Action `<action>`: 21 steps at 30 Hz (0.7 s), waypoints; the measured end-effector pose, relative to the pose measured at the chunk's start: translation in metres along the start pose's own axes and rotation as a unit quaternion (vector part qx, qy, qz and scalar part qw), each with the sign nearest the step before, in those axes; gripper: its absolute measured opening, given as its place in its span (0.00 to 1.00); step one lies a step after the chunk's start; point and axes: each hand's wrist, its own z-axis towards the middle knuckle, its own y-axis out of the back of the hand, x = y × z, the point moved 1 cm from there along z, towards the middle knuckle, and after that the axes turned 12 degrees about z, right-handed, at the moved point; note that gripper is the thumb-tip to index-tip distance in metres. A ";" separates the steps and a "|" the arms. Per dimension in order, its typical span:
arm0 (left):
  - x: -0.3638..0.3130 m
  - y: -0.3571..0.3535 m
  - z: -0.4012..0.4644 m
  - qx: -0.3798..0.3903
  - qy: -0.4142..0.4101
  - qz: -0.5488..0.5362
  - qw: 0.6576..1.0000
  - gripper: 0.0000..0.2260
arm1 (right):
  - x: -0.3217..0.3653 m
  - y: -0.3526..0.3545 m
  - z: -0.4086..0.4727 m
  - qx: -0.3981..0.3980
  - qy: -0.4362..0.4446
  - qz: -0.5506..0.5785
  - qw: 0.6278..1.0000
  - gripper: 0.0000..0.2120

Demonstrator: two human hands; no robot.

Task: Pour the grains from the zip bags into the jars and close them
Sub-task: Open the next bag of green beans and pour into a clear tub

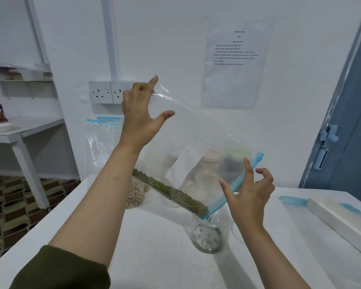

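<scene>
White tabletop [154, 257], white wall, shelf [25, 126] at left. My left hand [140, 113] pinches the upturned zip bag [196, 142] by its corner; green grains [171, 192] slide into the open jar [208, 236]. My right hand [248, 192] pinches the bag's blue zip edge. White box [340, 222] at right edge.

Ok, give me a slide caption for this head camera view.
Both hands tilt a clear zip bag, pouring green grains into an open glass jar.
</scene>
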 end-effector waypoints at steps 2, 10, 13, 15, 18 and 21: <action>-0.002 -0.001 0.000 0.002 -0.006 0.000 1.000 0.35 | 0.006 -0.001 -0.002 0.011 0.045 -0.004 0.999 0.36; -0.005 -0.003 -0.001 0.009 -0.015 0.009 1.000 0.35 | 0.051 -0.014 0.030 0.060 0.188 0.016 0.980 0.31; -0.005 -0.003 -0.002 0.011 -0.013 0.013 1.000 0.35 | 0.069 -0.014 0.048 0.071 0.219 -0.008 0.973 0.31; -0.006 -0.004 -0.002 0.011 -0.011 0.016 1.000 0.35 | 0.079 -0.015 0.060 0.074 0.234 -0.028 0.969 0.31; -0.007 -0.004 -0.002 0.014 -0.012 0.018 1.000 0.35 | 0.088 -0.016 0.075 0.084 0.246 -0.068 0.963 0.32; -0.009 -0.002 -0.001 0.014 -0.012 0.023 1.000 0.35 | 0.090 -0.015 0.086 0.104 0.247 -0.071 0.961 0.33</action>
